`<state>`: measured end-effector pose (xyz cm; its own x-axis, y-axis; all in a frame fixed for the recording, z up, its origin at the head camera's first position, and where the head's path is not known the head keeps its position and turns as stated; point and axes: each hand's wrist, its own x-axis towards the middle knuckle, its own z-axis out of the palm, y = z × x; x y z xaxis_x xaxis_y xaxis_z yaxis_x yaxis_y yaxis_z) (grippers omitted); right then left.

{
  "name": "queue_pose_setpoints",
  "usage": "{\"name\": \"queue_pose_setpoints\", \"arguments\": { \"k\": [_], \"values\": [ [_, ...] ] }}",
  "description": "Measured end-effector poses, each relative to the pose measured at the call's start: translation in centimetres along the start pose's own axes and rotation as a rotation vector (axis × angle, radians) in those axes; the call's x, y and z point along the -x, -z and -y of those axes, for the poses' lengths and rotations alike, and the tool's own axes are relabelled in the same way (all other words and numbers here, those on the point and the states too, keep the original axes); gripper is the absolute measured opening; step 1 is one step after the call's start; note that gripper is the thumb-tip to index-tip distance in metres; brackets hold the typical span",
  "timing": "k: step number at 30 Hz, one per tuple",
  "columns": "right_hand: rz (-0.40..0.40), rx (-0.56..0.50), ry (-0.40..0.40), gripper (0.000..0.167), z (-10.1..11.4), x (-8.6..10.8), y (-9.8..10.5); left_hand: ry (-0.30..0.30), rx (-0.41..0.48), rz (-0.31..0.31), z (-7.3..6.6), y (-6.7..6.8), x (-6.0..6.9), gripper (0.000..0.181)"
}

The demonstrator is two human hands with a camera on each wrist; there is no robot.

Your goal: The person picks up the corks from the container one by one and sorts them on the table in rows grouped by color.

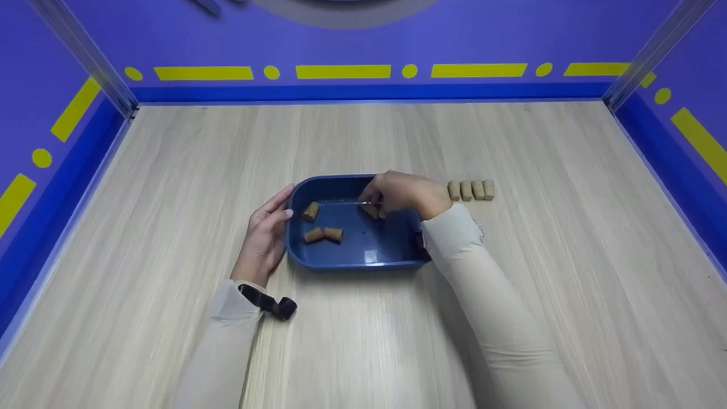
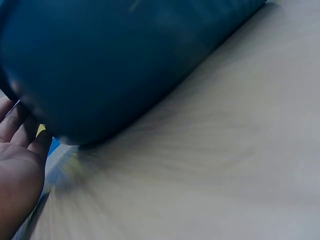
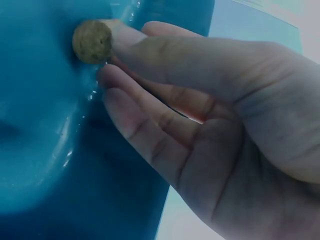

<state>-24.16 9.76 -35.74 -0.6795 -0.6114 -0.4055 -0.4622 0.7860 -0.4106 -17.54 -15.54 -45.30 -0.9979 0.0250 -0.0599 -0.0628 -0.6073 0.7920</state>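
Held cork [image 3: 92, 42]: sat at the very tip of the right hand's [image 1: 403, 190] grip, to the left of the palm, its round end poking out just beyond the thumb. It was inside the blue tub [image 1: 363, 266], around the middle; whether it touched the floor of the tub could not be told.
Right grip: pinched that cork between thumb and fingers, the contact partly hidden behind the thumb; the lower fingers reached out loosely beside it.
Left hand [image 1: 262, 241]: lay against the outside of the tub's left end, fingers extended and spread from the thumb, which touched near the rim. This grip had no cork in it.
Loose corks [image 1: 333, 234]: three lay in the left part of the tub, well apart from the right grip; two nearer ones met at their ends, and one sat farther back.
Row of four corks [image 1: 478, 190]: stood side by side to the right of the tub, just beyond the right wrist.
Bench [image 1: 142, 238]: pale wood grain, under tub and row.
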Motion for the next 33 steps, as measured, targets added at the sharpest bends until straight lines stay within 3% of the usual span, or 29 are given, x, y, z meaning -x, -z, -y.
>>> {"name": "queue_pose_setpoints", "arguments": {
  "k": [16,26,33],
  "values": [
    [-0.013,0.023,0.015,0.02,-0.2,-0.1,-0.7,0.012,0.034,-0.008,-0.1,-0.2,0.0,0.051],
    [-0.051,-0.027,0.075,0.017,-0.5,0.6,0.1,0.003,0.028,0.017,-0.2,-0.1,0.1,0.051],
    [-0.088,-0.082,0.061,0.022,-0.4,1.6,1.0,-0.006,0.036,0.009,0.0,-0.1,0.0,0.047]
  ]
}}
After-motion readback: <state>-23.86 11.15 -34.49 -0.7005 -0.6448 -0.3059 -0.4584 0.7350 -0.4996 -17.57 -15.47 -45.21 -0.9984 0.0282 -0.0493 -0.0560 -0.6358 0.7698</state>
